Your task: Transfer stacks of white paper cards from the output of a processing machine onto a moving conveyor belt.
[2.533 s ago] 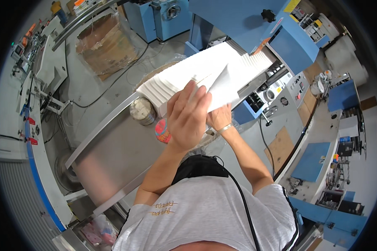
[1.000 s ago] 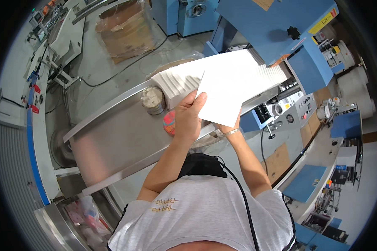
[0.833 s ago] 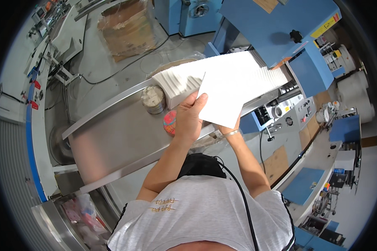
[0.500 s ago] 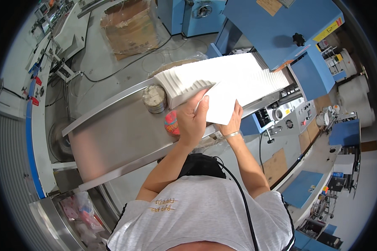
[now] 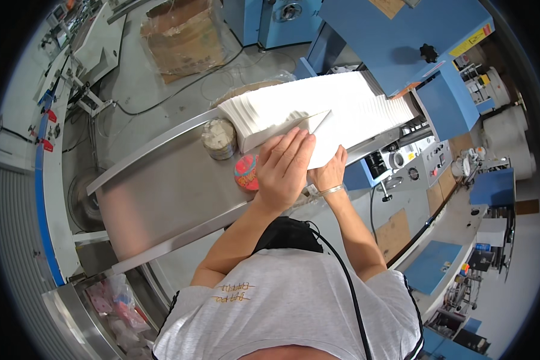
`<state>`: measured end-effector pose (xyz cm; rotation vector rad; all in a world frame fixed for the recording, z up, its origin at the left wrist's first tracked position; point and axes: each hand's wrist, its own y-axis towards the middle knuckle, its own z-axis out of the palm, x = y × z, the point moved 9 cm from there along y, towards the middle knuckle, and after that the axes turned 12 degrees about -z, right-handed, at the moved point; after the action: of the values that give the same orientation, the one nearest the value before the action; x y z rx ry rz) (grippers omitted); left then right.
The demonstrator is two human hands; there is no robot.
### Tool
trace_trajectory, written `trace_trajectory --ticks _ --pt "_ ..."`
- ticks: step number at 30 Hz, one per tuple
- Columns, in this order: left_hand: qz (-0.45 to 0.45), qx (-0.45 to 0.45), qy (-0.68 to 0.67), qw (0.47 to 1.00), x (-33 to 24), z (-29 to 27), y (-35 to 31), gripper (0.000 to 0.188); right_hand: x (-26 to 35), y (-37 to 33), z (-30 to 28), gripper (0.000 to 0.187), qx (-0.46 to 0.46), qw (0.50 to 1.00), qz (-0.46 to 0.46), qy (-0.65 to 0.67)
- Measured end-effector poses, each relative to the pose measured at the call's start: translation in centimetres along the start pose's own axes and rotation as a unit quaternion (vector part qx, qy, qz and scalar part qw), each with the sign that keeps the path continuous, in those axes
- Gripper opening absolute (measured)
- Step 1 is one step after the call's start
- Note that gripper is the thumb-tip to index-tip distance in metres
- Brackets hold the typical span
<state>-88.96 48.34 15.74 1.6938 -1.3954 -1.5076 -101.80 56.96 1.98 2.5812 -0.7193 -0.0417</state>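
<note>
A long row of folded white paper sheets point(image 5: 306, 99), packed on edge, lies along a metal chute. My left hand point(image 5: 284, 171) rests on a white piece at the near side of the row. Its fingers lie stretched and close together over the paper, back of the hand upward; the thumb is hidden. To its right, my right hand point(image 5: 330, 171) is closed at the lower edge of a white folded sheet point(image 5: 325, 147), partly hidden behind it. A round tin-like weight point(image 5: 219, 139) stands against the row's left end. Beside my left wrist sits a round pink-and-blue object point(image 5: 246, 172).
The steel chute point(image 5: 168, 198) has raised rims and slopes to the lower left. A blue machine point(image 5: 402, 48) stands over the row's right end. Behind lies a cardboard box point(image 5: 186, 48) on the floor. A bin with plastic bags point(image 5: 123, 306) is at lower left.
My left hand has turned over, from thumb in front of the sheet to fingers laid across it, and shifted slightly right. The sheet's upper part now tilts; my right hand has barely moved.
</note>
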Motion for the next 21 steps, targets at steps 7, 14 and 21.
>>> trace_trajectory --ticks 7,14,21 --pt "-0.145 0.09 0.118 0.978 5.5 2.4 -2.9 0.028 1.0 0.7 -1.4 0.047 0.008 1.0 -0.013 -0.015" --pt "-0.252 0.163 0.224 0.927 8.9 2.8 -5.7 0.025 1.0 0.8 -1.6 0.056 0.021 0.999 -0.028 0.008" --pt "-0.255 0.255 0.153 0.92 6.8 7.6 -8.6 0.04 1.7 1.0 -1.9 0.061 0.059 0.997 -0.039 0.03"
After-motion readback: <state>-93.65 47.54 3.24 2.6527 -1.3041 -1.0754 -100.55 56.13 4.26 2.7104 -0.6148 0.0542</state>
